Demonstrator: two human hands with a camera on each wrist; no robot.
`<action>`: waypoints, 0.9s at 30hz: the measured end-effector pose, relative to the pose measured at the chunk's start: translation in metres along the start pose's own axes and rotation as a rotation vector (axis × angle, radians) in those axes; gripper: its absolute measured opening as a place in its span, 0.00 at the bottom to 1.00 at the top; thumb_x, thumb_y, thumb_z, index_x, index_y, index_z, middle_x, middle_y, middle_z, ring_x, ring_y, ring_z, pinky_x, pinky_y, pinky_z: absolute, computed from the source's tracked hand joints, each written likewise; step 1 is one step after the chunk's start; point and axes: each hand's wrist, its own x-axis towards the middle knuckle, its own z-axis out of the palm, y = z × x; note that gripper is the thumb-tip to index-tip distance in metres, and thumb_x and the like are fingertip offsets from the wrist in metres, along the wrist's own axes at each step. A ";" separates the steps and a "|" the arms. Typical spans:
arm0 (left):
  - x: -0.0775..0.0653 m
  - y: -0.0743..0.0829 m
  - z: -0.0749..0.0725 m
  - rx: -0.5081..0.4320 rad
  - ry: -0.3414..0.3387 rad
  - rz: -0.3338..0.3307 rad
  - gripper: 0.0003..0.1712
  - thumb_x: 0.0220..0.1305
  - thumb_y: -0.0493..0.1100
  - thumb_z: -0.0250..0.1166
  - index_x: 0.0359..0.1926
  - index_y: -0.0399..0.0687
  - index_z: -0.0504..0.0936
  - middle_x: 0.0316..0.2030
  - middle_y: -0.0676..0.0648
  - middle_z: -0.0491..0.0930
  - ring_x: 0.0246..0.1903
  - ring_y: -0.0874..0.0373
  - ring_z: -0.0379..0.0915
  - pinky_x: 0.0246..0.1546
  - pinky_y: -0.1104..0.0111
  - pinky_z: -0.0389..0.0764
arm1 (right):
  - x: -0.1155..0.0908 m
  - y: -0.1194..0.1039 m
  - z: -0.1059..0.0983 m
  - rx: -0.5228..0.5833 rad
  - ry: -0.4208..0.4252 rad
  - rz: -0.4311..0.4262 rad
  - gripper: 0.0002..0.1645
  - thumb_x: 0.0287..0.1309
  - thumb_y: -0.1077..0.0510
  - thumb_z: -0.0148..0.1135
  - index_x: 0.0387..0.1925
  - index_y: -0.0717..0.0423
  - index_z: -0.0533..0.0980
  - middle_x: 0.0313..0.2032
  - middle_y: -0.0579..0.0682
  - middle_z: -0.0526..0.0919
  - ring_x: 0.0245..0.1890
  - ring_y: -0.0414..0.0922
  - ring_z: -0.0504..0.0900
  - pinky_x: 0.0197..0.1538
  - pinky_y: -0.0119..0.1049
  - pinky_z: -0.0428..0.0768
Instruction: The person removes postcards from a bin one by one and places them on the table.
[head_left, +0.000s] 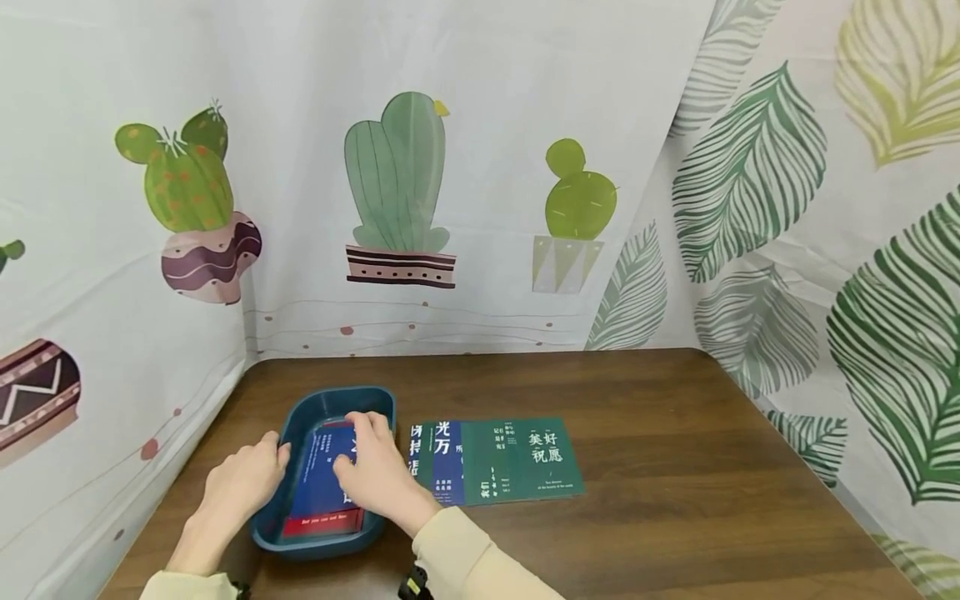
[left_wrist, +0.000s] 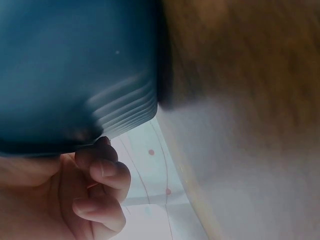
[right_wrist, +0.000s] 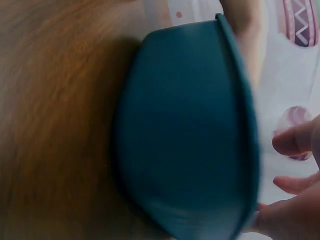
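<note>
A dark blue-green plastic tray [head_left: 324, 547] stands at the left of the table with a small stack of cards in it, a blue card [head_left: 318, 487] uppermost and a red card [head_left: 321, 523] showing at its near end. My left hand [head_left: 243, 477] grips the left rim of the tray, its fingers curled at the outside in the left wrist view. Over the cards reaches my right hand [head_left: 381, 467], thumb and fingers spread apart, covering part of the blue card. Seen from the right wrist, the fingers [right_wrist: 295, 140] stay apart above the tray's rim.
Right of the tray lies a row of overlapping green and blue cards [head_left: 525, 458] with white lettering. Brown wood-grain table [head_left: 675, 483] extends to the right. Behind and at the sides hangs a white cloth [head_left: 480, 183] printed with cacti and leaves.
</note>
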 end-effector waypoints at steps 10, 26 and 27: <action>0.000 0.000 0.000 0.000 0.003 0.004 0.19 0.72 0.47 0.52 0.44 0.30 0.73 0.33 0.26 0.78 0.29 0.29 0.76 0.26 0.41 0.74 | 0.026 -0.001 0.028 0.424 0.115 0.369 0.29 0.58 0.57 0.64 0.61 0.47 0.67 0.57 0.52 0.70 0.52 0.53 0.72 0.53 0.60 0.73; 0.000 0.003 0.001 0.014 0.013 0.004 0.18 0.72 0.46 0.53 0.43 0.31 0.73 0.32 0.27 0.78 0.29 0.30 0.76 0.26 0.41 0.74 | 0.034 -0.001 0.036 0.640 0.178 0.459 0.27 0.52 0.71 0.64 0.54 0.60 0.68 0.39 0.57 0.77 0.37 0.53 0.81 0.46 0.54 0.79; 0.001 0.003 0.000 0.012 0.019 0.008 0.18 0.72 0.46 0.53 0.43 0.31 0.73 0.32 0.27 0.78 0.28 0.30 0.76 0.26 0.41 0.74 | 0.035 -0.001 0.037 0.614 0.184 0.453 0.27 0.50 0.72 0.65 0.52 0.60 0.69 0.37 0.56 0.78 0.36 0.52 0.80 0.46 0.53 0.78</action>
